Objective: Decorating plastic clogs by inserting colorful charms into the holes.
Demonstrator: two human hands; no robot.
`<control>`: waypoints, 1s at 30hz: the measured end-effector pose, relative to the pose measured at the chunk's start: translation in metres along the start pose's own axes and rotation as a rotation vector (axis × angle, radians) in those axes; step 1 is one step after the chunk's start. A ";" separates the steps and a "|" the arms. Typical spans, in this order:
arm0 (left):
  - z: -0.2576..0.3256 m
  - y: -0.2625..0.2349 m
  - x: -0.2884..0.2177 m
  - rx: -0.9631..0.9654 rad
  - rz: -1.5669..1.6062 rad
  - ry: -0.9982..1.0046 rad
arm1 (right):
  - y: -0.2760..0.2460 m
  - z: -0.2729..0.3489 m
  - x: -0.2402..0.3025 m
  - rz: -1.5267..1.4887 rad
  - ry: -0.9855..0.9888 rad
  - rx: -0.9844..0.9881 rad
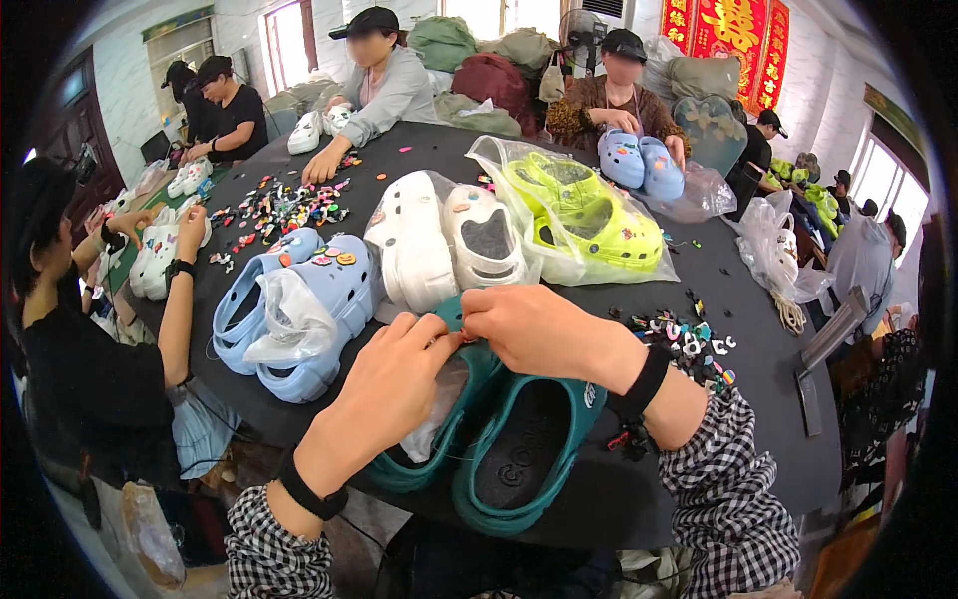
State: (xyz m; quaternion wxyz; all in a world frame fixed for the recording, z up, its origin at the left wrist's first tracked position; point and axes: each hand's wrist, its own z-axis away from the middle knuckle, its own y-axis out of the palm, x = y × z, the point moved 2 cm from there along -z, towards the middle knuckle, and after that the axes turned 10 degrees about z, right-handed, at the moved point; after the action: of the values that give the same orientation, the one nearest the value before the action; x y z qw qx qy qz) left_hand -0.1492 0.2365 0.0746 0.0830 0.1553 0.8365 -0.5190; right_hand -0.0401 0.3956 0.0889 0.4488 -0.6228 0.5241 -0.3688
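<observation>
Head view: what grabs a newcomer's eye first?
Front and centre, the left hand and right hand meet over a pair of teal clogs at the near edge of the black table, fingers pinching something small at one clog's top. Behind them lie bagged neon-green clogs, white clogs and light-blue clogs. Heaps of small colourful charms dot the table.

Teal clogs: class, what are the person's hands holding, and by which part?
Both the left hand and right hand grip the left teal clog at its toe end.
</observation>
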 end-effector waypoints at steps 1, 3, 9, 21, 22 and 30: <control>0.001 0.000 0.001 0.001 -0.001 0.000 | 0.002 0.001 0.002 0.038 0.006 -0.033; 0.001 0.002 0.001 0.000 -0.039 -0.012 | 0.007 0.005 -0.002 -0.004 0.031 -0.068; -0.002 0.002 -0.003 0.006 0.006 -0.048 | -0.016 0.023 -0.001 -0.036 0.142 -0.154; 0.004 -0.005 -0.015 0.069 -0.019 -0.085 | -0.113 0.157 0.016 -0.185 0.599 -0.370; 0.006 -0.010 -0.016 0.063 0.081 -0.056 | -0.112 0.173 0.017 -0.246 0.687 -0.403; 0.022 -0.036 -0.071 -0.031 0.106 -0.257 | -0.090 0.240 -0.006 -0.186 0.792 -0.361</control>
State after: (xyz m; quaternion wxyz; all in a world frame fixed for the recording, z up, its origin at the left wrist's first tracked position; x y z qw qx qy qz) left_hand -0.0954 0.1897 0.1170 0.2194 0.1302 0.8174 -0.5165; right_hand 0.2111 0.4474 0.0958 0.0622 -0.5464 0.6533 -0.5204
